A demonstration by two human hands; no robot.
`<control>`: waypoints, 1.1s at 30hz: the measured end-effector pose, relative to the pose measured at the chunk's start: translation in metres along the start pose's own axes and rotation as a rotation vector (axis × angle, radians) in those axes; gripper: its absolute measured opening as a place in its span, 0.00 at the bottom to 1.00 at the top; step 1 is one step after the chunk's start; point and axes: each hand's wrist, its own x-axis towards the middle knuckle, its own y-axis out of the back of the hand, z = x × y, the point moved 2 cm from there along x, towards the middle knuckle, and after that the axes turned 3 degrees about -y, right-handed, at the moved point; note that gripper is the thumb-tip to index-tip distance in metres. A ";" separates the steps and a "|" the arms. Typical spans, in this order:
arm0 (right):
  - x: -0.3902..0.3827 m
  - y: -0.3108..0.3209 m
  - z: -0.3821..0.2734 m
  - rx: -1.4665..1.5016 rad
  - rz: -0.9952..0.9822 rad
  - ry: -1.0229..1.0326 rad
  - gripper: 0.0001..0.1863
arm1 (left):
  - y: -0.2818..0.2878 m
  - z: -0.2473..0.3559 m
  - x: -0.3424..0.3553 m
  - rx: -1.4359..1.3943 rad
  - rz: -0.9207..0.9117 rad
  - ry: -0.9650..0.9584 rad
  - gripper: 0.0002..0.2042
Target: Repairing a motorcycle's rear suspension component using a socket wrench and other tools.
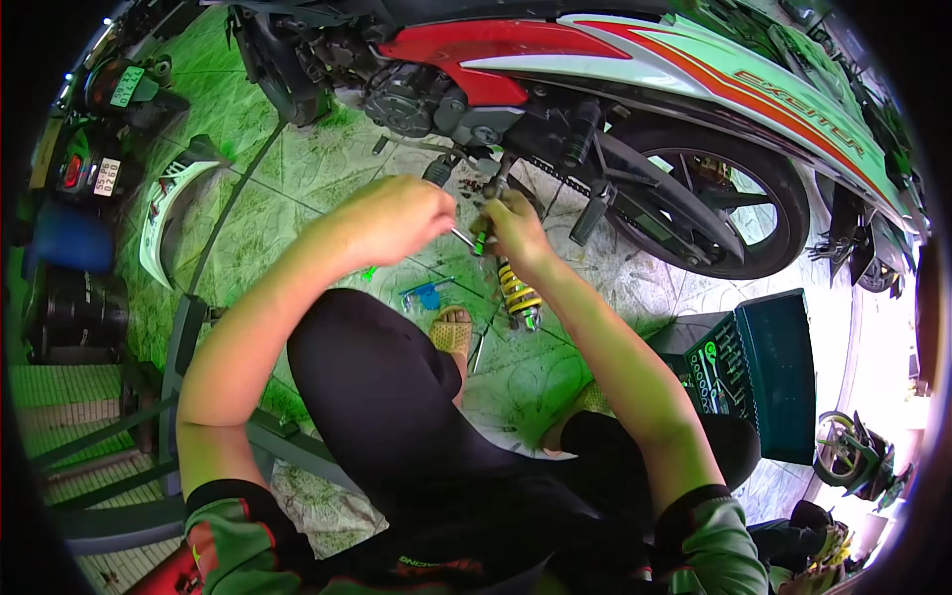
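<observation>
My left hand (412, 210) is closed, and a thin metal rod (463, 236) sticks out of its fist toward the right. Close beside it, my right hand (514, 226) has its fingers curled round a small part with a bright green section (480, 243); its exact kind is hidden by the fingers. The rod's tip comes up near the green section, but I cannot tell if they touch. Just below my right hand, a shock absorber with a yellow spring (520, 295) lies on the tiled floor. Both hands are in front of a motorbike's footpeg (439, 171).
A red and white motorbike (486, 45) stands across the far side, its rear wheel (788, 188) at right. An open dark green toolbox (778, 367) with sockets sits by my right knee. A blue item (426, 296) lies near my sandal (452, 335). A white fairing piece (154, 233) lies left.
</observation>
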 end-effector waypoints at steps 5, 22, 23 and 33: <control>0.095 -0.007 -0.012 -0.071 0.020 0.055 0.15 | -0.016 -0.065 0.026 0.025 0.203 0.042 0.11; 0.176 -0.035 -0.029 -0.179 -0.135 0.046 0.14 | -0.030 -0.114 0.027 -0.279 0.595 0.318 0.09; 0.177 -0.036 -0.029 -0.176 -0.139 0.045 0.14 | -0.030 -0.115 0.027 -0.277 0.620 0.315 0.09; 0.137 -0.071 -0.010 0.261 -0.332 -0.061 0.14 | -0.027 -0.115 0.021 -0.096 0.769 0.266 0.09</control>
